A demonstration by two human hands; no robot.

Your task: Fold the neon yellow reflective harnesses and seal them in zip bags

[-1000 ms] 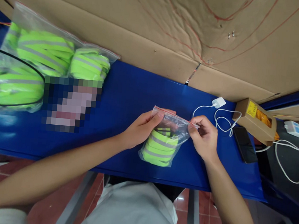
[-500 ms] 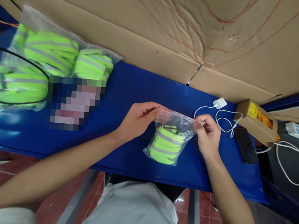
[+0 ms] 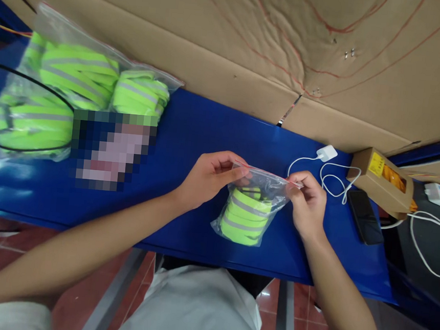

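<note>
A clear zip bag (image 3: 275,190) with a red-edged top hangs between my two hands near the table's front. Inside it is a rolled neon-yellow strap (image 3: 247,214) with grey reflective stripes. My left hand (image 3: 211,179) pinches the bag's top edge near its left end, thumb lying along the seal. At the right corner of that same edge, my right hand (image 3: 308,201) grips the plastic between thumb and curled fingers. Whether the seal is fully pressed together I cannot tell.
At the back left lies a larger zip bag (image 3: 78,24) holding several neon-yellow rolls, beside a blurred-out pinkish item (image 3: 115,153). To the right are a white charger (image 3: 327,153) with cable, a black phone (image 3: 365,217) and a brown box (image 3: 382,182). Cardboard (image 3: 230,42) stands behind the blue table (image 3: 208,128).
My left thumb and fingers have slid a little to the right along the bag's top edge. My right hand keeps its hold at the corner. The whole view has shifted slightly.
</note>
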